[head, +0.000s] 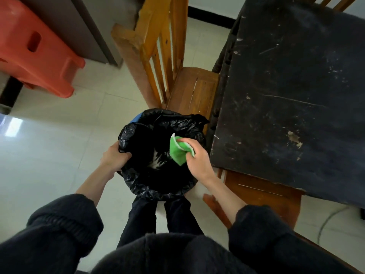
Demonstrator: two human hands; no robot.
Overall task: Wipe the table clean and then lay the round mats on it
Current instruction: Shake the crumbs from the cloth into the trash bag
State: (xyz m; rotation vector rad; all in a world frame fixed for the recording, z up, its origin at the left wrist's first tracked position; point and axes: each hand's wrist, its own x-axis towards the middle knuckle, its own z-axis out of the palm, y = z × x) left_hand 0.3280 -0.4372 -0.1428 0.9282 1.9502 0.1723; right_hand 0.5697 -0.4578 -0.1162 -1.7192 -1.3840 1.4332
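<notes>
**Green cloth held over the bin**

The cloth (178, 150) hangs folded above the open bin (158, 186), its long axis running up-down in view, one corner pointing down toward the person. The right hand (197, 157) pinches its right edge with curled fingers and thumb. The left hand (114, 157) grips the bin's black liner at the left rim. The dark scratched table (292, 99) stands just right of the bin

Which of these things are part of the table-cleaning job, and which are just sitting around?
Part of the job:
green cloth, pinched in the right hand
black table
bin with a black bag, its rim gripped by the left hand

Just around:
orange plastic stool
wooden chair
</notes>
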